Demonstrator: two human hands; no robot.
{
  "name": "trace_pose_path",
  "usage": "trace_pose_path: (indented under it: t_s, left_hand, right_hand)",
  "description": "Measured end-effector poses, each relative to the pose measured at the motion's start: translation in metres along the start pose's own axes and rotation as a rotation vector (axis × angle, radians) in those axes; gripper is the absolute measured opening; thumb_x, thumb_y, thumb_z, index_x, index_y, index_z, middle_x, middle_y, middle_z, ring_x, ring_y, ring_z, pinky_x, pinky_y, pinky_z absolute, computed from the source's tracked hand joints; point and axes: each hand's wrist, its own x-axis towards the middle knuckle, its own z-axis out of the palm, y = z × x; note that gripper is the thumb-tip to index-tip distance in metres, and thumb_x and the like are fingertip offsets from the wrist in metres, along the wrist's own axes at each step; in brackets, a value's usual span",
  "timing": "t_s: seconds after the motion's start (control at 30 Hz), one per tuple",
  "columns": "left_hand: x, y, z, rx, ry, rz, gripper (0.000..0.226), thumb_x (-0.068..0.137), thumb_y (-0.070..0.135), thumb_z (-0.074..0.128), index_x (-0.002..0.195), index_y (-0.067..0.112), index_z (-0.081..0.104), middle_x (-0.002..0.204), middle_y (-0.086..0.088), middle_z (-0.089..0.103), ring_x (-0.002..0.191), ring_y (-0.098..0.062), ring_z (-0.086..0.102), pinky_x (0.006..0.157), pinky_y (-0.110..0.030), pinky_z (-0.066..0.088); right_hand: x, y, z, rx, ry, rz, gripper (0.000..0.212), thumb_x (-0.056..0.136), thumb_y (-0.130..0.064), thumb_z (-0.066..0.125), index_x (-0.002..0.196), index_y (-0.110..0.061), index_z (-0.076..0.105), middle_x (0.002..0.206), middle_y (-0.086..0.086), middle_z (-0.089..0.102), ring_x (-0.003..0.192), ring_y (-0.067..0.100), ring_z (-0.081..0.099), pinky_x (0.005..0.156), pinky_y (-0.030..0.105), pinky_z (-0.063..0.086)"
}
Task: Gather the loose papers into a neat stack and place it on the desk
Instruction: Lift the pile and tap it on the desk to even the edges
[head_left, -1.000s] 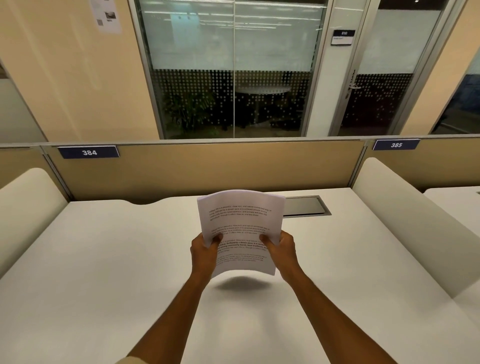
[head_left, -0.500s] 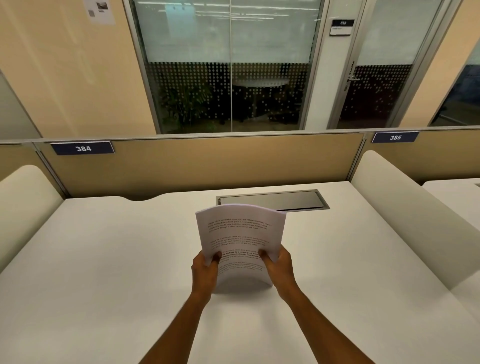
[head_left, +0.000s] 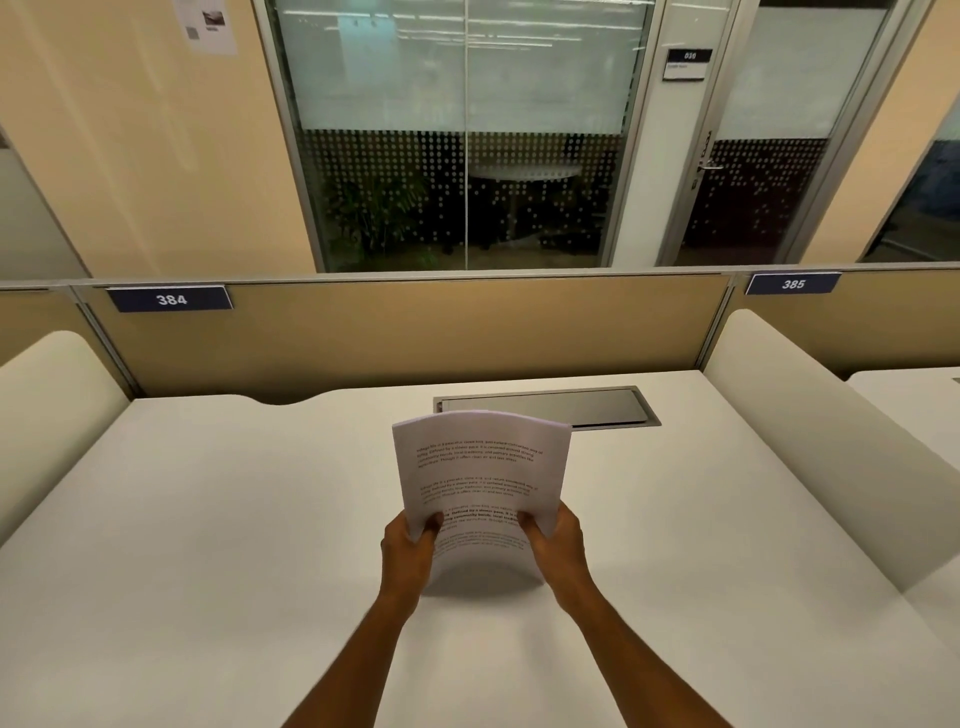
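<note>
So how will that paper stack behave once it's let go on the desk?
Probably floppy: the stack bows between the left hand and right hand. Likely light, since thumbs alone pinch it. On the smooth desk the sheets might slide or fan apart.

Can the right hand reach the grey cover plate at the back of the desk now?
Probably not yet: the right hand grips the paper stack; the cover plate lies beyond on bare desk.
</note>
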Motion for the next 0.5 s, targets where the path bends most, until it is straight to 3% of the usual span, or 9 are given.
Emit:
trace_pose_path:
  t_s: [0.17,0.37,0.5]
  left_hand:
    - [0.001,0.007,0.001,0.024,-0.004,0.035,0.028,0.096,0.015,0.057,0.123,0.008,0.059,0.111,-0.014,0.068,0.1,-0.032,0.066,0.084,-0.048,0.06]
    - [0.02,0.034,-0.01,0.16,-0.085,0.134,0.027,0.095,0.015,0.059,0.12,0.005,0.061,0.11,-0.014,0.07,0.096,-0.032,0.069,0.082,-0.047,0.06]
    - [0.042,0.07,-0.021,0.344,-0.209,0.25,0.019,0.095,0.019,0.058,0.112,0.011,0.064,0.106,-0.01,0.072,0.091,-0.028,0.071,0.08,-0.042,0.062]
  right_hand:
    - [0.002,-0.004,0.001,-0.013,-0.01,-0.014,0.03,0.089,-0.016,0.067,0.116,-0.026,0.057,0.103,-0.005,0.066,0.094,0.015,0.064,0.068,0.015,0.053]
    - [0.023,-0.027,-0.012,0.04,-0.042,-0.054,0.028,0.088,-0.02,0.069,0.113,-0.023,0.06,0.106,0.0,0.07,0.093,0.022,0.07,0.073,0.032,0.062]
    - [0.044,-0.06,-0.025,0.148,0.007,-0.114,0.033,0.081,-0.017,0.077,0.11,-0.019,0.06,0.101,0.002,0.071,0.091,0.021,0.071,0.064,0.023,0.06]
